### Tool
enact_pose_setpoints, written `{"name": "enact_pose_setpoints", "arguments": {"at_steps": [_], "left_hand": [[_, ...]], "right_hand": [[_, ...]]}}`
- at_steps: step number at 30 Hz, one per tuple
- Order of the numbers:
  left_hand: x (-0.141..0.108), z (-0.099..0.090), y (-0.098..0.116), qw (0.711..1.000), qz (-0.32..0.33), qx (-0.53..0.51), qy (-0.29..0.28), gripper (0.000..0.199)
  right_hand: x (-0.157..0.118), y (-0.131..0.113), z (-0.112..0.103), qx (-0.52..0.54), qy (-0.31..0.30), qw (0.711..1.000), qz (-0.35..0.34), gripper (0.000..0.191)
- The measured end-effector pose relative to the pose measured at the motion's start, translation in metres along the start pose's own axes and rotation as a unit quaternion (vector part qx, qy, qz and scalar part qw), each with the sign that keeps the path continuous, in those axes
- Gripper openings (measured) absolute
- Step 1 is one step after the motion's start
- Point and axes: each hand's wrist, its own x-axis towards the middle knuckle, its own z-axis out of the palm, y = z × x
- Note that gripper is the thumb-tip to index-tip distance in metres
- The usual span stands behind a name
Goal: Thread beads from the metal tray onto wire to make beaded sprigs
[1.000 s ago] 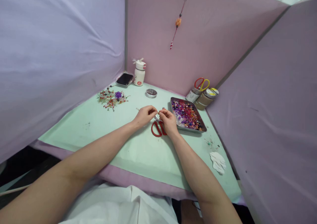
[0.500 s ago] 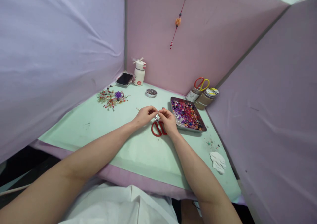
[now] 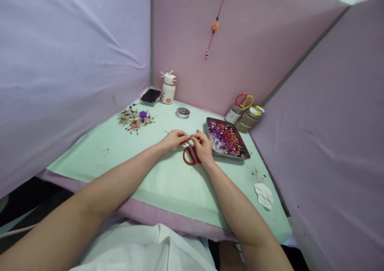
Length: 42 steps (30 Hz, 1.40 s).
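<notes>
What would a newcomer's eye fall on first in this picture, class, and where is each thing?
Probably the shallow dark metal tray of purple, orange and clear beads, right of the two bare hands. Next, perhaps, the red-handled metal scissors lying beneath the hands, and the orange-beaded red cord hanging against the pink cloth wall.

Hands (image 3: 190, 140): fingertips together above red-handled scissors (image 3: 189, 156) | bead tray (image 3: 228, 139): beside the right one

A white bottle (image 3: 168, 90) stands beside a dark-screened phone (image 3: 151, 96) near the pink wall (image 3: 192, 43).
</notes>
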Motion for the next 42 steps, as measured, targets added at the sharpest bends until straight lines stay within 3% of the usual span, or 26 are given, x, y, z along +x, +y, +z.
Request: {"name": "enact_pose_setpoints", "arguments": {"at_steps": [4,7,10,12,16,23,28,31,36,42], "left_hand": [[0.004,-0.009,-0.001,0.985,0.079,0.146,0.035,0.024],[0.003,-0.017,-0.001,0.948,0.141,0.285,0.029,0.018],[-0.001,-0.022,-0.003,0.911,0.140,0.388,0.005,0.016],[-0.002,-0.023,-0.005,0.903,0.130,0.409,0.002,0.018],[0.000,-0.021,-0.007,0.921,0.127,0.368,0.014,0.029],[0.006,-0.012,-0.010,0.959,0.123,0.254,-0.026,0.018],[0.007,-0.015,-0.006,0.997,0.025,0.070,-0.027,0.021],[0.005,-0.018,0.000,0.999,0.012,-0.019,-0.028,0.022],[0.001,-0.016,0.004,0.997,-0.012,-0.066,-0.028,0.025],[0.000,-0.013,0.009,0.997,-0.003,-0.063,-0.034,0.023]], "right_hand": [[0.002,0.001,-0.003,-0.003,0.069,0.998,0.000,0.016],[0.002,0.001,-0.005,0.002,0.109,0.994,-0.004,0.017],[0.002,0.000,-0.006,0.010,0.121,0.993,-0.007,0.017],[0.002,-0.001,-0.006,0.015,0.121,0.993,-0.005,0.017],[0.001,-0.002,-0.005,0.022,0.109,0.994,0.003,0.018],[0.001,-0.006,-0.005,0.042,0.115,0.992,0.005,0.017],[0.003,-0.002,-0.006,-0.014,0.117,0.993,-0.008,0.018],[0.004,0.001,-0.007,-0.042,0.114,0.992,-0.010,0.024],[0.003,0.000,-0.008,-0.080,0.111,0.990,-0.022,0.027],[0.002,0.002,-0.005,-0.112,-0.002,0.993,-0.042,0.019]]}}
